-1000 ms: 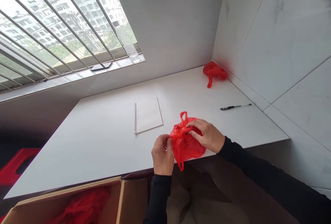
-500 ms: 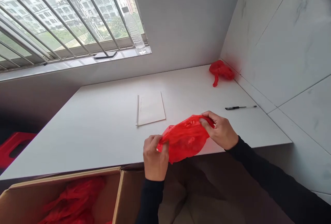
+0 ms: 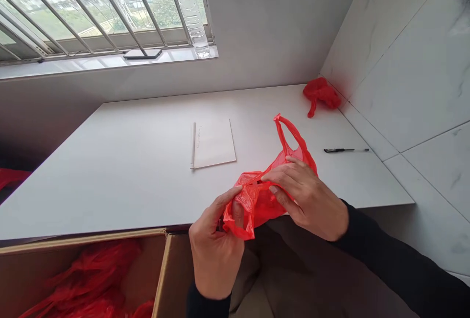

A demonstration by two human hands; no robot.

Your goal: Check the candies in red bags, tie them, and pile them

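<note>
A thin red plastic bag (image 3: 263, 195) hangs between my two hands over the near edge of the white table (image 3: 128, 181). My left hand (image 3: 215, 247) pinches the bag's lower left corner with thumb and fingers. My right hand (image 3: 310, 198) lies on the bag's right side, fingers closed on the plastic. One loop handle (image 3: 288, 134) of the bag stands up above my right hand.
A white envelope (image 3: 213, 143) lies mid-table. A black pen (image 3: 345, 150) and a crumpled red bag (image 3: 321, 94) lie near the tiled wall. An open cardboard box (image 3: 88, 279) with red bags stands at lower left. A water bottle (image 3: 191, 10) and phone (image 3: 142, 54) rest on the windowsill.
The bag was bunched up, then stretched sideways between my hands. Now it has come nearer to me and one handle has sprung upright.
</note>
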